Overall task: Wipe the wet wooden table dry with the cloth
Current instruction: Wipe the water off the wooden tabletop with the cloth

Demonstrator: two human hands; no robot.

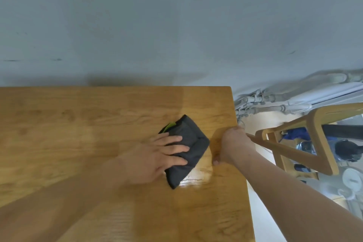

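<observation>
Head view looks down on a big wooden table (78,124) set against a grey-blue wall (176,25). A dark grey cloth (193,143), folded up with a bit of green showing at its far corner, lies on the table, over toward the right side. The person's left hand (155,155) lies flat on top of the cloth. Its fingers (176,150) are straight and spread out, pressing down, not curled round it. A shiny wet patch (196,178) sits on the wood, right by the near corner of the cloth. The right hand (230,143) rests on the table at its right edge, just beside the cloth but not touching it. Its thumb (215,162) lies on the wood. The other fingers are hidden, so I cannot tell if they are bent or straight. Past the table edge stands a wooden chair (318,143), with white pipes (275,108) low along the wall behind it.
</observation>
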